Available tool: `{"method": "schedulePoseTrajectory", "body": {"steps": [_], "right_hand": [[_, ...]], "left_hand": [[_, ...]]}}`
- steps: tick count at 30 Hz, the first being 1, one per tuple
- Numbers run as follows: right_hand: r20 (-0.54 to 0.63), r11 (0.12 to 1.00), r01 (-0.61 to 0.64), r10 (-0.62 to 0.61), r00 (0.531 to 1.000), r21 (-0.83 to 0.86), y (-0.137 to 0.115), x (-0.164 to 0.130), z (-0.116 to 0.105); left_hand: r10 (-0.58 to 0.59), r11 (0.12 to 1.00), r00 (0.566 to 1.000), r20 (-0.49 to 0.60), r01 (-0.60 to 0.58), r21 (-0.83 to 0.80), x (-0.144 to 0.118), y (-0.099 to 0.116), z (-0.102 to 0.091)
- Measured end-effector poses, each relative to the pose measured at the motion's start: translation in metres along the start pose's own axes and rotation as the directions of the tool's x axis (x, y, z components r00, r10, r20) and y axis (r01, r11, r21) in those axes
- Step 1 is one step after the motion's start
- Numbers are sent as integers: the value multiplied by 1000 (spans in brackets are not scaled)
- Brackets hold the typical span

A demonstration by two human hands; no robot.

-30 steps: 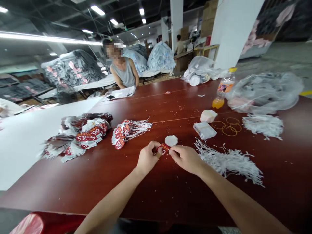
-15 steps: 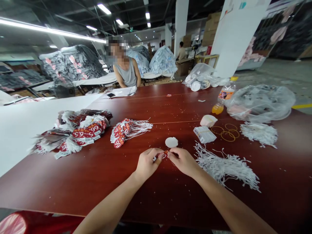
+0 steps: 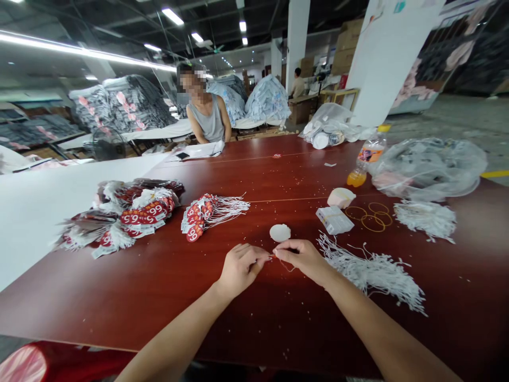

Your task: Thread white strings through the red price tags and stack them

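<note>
My left hand (image 3: 242, 268) is closed in a pinch on a small red hang tag (image 3: 272, 257), of which only a sliver shows between the fingertips. Close beside it, my right hand (image 3: 303, 260) pinches a thin string at the tag's edge. A length of this string (image 3: 287, 266) dangles in a curve below the right fingers. Just beyond the hands lies a white round piece (image 3: 280, 232). To the right of my right hand spreads a bundle of loose white strings (image 3: 371, 270). Strung red tags (image 3: 199, 215) lie in a bunch to the left.
A larger heap of tags (image 3: 127, 215) covers the left side. Rubber bands (image 3: 371, 218), a banded stack of white cards (image 3: 334, 219), another string bundle (image 3: 425, 218), a bottle (image 3: 363, 159) and a plastic bag (image 3: 429, 167) occupy the right. A person (image 3: 209, 116) sits across the table.
The red tag has turned from showing part of its printed face to a thin edge between my fingers. A string now hangs more visibly below my right fingers.
</note>
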State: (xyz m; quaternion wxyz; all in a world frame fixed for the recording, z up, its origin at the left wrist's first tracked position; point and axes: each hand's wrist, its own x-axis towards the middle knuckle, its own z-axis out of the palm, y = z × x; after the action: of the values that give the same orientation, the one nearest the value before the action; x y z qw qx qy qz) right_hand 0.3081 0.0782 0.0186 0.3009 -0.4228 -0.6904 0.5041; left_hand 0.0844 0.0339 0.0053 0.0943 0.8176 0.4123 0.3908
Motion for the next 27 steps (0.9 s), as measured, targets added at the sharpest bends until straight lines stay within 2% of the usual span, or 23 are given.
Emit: {"method": "schedulePoseTrajectory", "body": {"steps": [2,5,9,13,15,17,19,21,23,27], "right_hand": [[4,998,-1,0,1000,63,0,0,-2],[-33,999,31,-33,999,-37,3,0,4],[-11,959,130,-137,991,-253,11,-4,22],[82,895,221,-205,975,-387,14,-7,36],[106,875,227,-201,974,-428,13,-7,40],[94,874,223,-203,975,-431,13,-6,42],[66,901,209,-199,978,-381,12,-4,42],[19,934,186,-189,982,-306,12,-3,39],[-35,951,172,-187,982,-257,11,-2,34],[-131,942,174,-218,967,-287,9,-1,26]], "left_hand": [[35,993,990,136,-49,103,1,2,-9],[-25,980,961,275,-30,196,1,-6,-25],[-140,977,942,304,83,194,-1,-33,-35],[-170,985,935,311,149,89,-6,-49,-29],[-170,983,940,296,138,124,-7,-47,-23],[-175,961,952,251,109,255,-4,-40,-16],[-177,908,967,182,89,410,2,-34,-11],[-163,869,981,101,94,487,10,-28,-7],[-135,885,991,19,112,451,15,-24,-4],[-119,960,989,-90,138,244,12,-17,3]]}}
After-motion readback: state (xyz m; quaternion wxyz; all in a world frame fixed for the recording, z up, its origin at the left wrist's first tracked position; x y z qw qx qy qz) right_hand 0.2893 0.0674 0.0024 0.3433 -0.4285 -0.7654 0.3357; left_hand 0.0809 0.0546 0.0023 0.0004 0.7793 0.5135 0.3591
